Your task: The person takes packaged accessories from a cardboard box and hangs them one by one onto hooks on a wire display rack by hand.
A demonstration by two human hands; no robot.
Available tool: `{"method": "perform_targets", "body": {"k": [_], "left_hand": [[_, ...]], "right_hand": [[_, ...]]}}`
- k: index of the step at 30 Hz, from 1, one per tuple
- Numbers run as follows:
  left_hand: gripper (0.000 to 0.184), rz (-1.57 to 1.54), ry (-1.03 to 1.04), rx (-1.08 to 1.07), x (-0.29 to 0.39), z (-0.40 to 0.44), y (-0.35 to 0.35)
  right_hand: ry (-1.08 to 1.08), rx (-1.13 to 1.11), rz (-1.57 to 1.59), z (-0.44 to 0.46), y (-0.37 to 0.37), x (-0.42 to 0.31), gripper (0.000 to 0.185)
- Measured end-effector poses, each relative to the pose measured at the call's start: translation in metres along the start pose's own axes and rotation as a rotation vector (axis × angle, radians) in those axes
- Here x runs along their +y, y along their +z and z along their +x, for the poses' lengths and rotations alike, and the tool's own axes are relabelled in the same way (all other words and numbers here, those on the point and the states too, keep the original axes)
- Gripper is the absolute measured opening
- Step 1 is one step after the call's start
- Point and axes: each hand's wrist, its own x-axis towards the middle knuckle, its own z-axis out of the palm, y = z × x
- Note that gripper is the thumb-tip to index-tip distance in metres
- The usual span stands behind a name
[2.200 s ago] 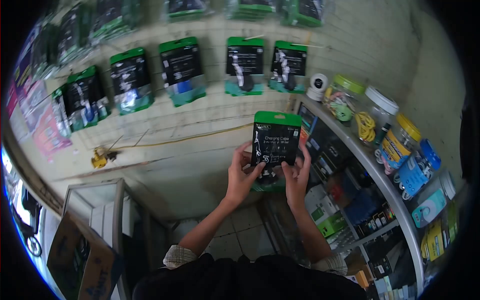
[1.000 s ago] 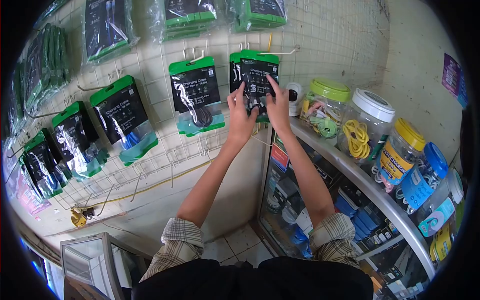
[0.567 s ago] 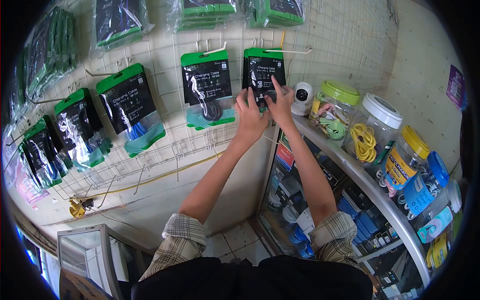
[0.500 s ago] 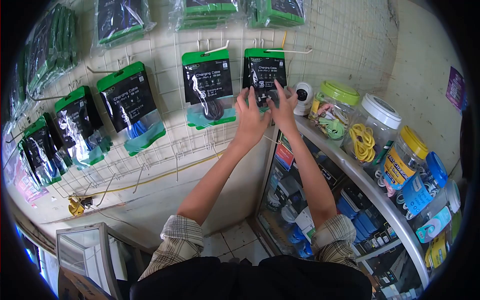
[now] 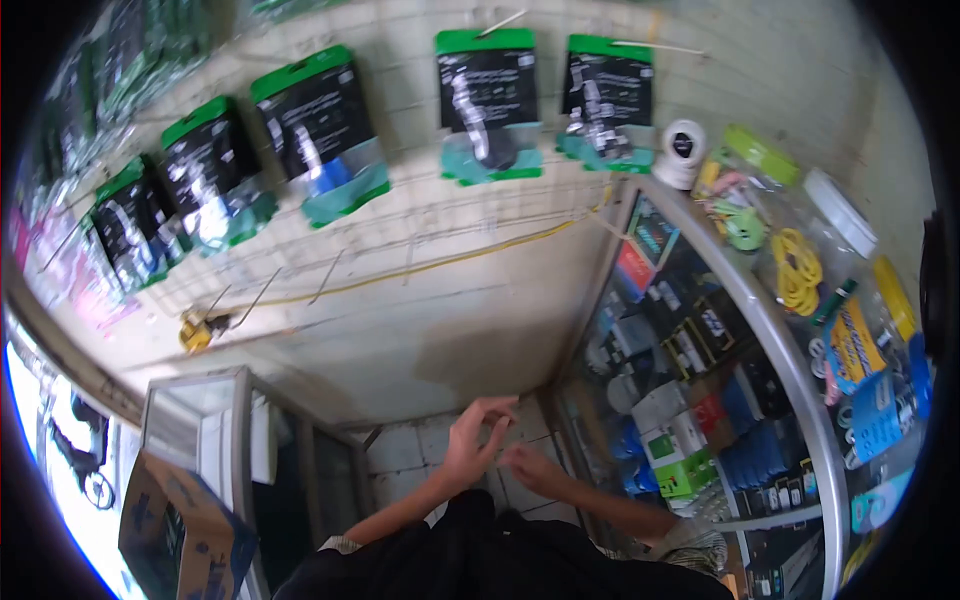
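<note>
My left hand (image 5: 476, 442) is low in front of my body, above the tiled floor. Its thumb and fingers are apart, with nothing visible between them. Close beside it is my right hand (image 5: 532, 470), its fingers curled in and slightly blurred; no object shows in it. Up on the wire wall grid hang green-and-black charging cable packs, among them the rightmost pack (image 5: 609, 95) and its neighbour pack (image 5: 488, 90) on white hooks. Neither hand touches them. Another charging cable pack (image 5: 318, 115) hangs farther left.
A glass display cabinet (image 5: 760, 300) with a metal edge runs along the right, stocked with boxes. On it stand a white camera (image 5: 683, 150) and several cable jars, one with yellow cables (image 5: 796, 270). At lower left are a cardboard box (image 5: 185, 520) and a small glass cabinet (image 5: 195, 390).
Both hands have left the rightmost charging cable pack and dropped down near my body. The pack stays hanging. My view has tilted down, showing more floor and cabinet.
</note>
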Motion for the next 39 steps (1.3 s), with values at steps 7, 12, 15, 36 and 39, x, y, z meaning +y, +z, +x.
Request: {"method": "perform_targets", "body": {"k": [7, 12, 15, 36, 39], "left_hand": [[0.018, 0.358, -0.674, 0.311, -0.143, -0.257, -0.051], [0.02, 0.203, -1.246, 0.898, -0.207, -0.477, -0.048], [0.021, 0.426, -1.278, 0.915, -0.238, -0.596, -0.017], [0.017, 0.78, -0.045, 1.086, 0.179, -0.354, -0.358], [0.023, 0.964, -0.263, 0.893, 0.112, -0.364, -0.429]], "right_hand": [[0.497, -1.193, -0.246, -0.168, 0.093, 0.137, 0.027], [0.682, -0.908, -0.306, -0.159, 0.104, 0.174, 0.027], [0.663, -0.816, -0.279, -0.128, 0.124, 0.161, 0.029], [-0.698, -0.631, 0.378, 0.262, 0.313, -0.419, 0.024], [-0.772, -0.924, -0.163, 0.3, 0.382, -0.405, 0.043]]}}
